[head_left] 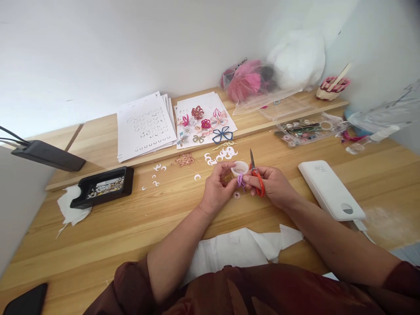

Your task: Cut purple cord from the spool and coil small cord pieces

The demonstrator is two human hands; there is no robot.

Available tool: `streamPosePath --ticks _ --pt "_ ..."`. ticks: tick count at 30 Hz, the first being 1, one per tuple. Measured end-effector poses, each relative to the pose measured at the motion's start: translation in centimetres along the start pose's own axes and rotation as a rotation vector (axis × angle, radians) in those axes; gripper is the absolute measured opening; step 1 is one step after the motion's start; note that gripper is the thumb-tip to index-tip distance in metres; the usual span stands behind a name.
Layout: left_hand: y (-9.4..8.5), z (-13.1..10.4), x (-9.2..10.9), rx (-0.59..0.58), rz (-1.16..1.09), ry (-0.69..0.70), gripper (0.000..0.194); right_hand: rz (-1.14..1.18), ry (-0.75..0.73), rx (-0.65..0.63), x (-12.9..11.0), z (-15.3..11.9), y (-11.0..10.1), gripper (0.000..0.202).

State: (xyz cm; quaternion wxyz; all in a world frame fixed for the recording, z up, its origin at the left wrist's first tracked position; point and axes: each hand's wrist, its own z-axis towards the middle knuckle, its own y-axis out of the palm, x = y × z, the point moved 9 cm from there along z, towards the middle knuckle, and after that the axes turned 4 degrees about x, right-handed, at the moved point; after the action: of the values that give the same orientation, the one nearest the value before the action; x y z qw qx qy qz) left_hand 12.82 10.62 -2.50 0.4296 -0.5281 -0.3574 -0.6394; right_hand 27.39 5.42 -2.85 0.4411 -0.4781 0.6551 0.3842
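Purple thread piece (241, 179) is held just on the near side of the white tub (240, 169); tub is used as landmark below. Judgement: piece is light, soft and limp, easily crushed or snagged. Best taken by its edge in a light fingertip pinch, loose ends left free and kept clear of blades. Its exact shape can't be made out; too small and partly covered.

Hands are brought nearly together at the piece. Left hand (216, 186): barely open, thumb and fingertips closed on the piece's left side; whether the tub is also touched can't be told. Right hand (273, 184): curled, red-handled scissors (259, 181) gripped in it, blades pointed away from the body just right of the tub. Blades look closed. Thumb tip of the same hand is put to the purple piece.

Outward on the bench (157, 234): small white ring (236, 195) just near side of the tub; white crescents (228, 152) close by, beyond and left; copper-coloured loops (184, 160) farther left; black tray (127, 181) well left. White power bank (331, 190) is placed well right of the tub, clear box (308, 129) right and beyond. White cloth (229, 251) is spread on the near side.
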Motion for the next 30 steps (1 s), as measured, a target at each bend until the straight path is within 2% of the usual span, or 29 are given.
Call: streamPosePath --ticks 2,4,8,13,17,21,30 --pt "0.1 0.0 0.0 -0.011 -0.020 0.009 0.022 -0.003 0.003 -0.002 0.0 0.0 0.0 0.036" --pt "0.1 0.0 0.1 -0.015 -0.021 0.014 0.020 -0.004 0.001 -0.006 0.1 0.0 0.1 0.036" --pt "-0.1 0.1 0.2 0.007 -0.127 -0.022 0.040 0.003 -0.007 -0.011 0.1 0.0 0.1 0.033" --pt "-0.9 0.4 -0.7 0.100 -0.253 -0.200 0.055 -0.036 -0.004 -0.046 0.1 0.0 0.4 0.029" --pt "-1.6 0.5 -1.5 0.173 -0.238 -0.296 0.051 -0.081 -0.011 -0.076 0.1 -0.3 0.7 0.028" --pt "-1.5 0.6 -2.0 0.159 -0.247 -0.329 0.041 -0.115 -0.020 -0.087 0.1 -0.5 0.9 0.029" --pt "-1.7 0.5 -1.7 0.185 -0.344 -0.332 0.055 -0.055 -0.008 -0.047 -0.3 -0.2 0.5 0.029"
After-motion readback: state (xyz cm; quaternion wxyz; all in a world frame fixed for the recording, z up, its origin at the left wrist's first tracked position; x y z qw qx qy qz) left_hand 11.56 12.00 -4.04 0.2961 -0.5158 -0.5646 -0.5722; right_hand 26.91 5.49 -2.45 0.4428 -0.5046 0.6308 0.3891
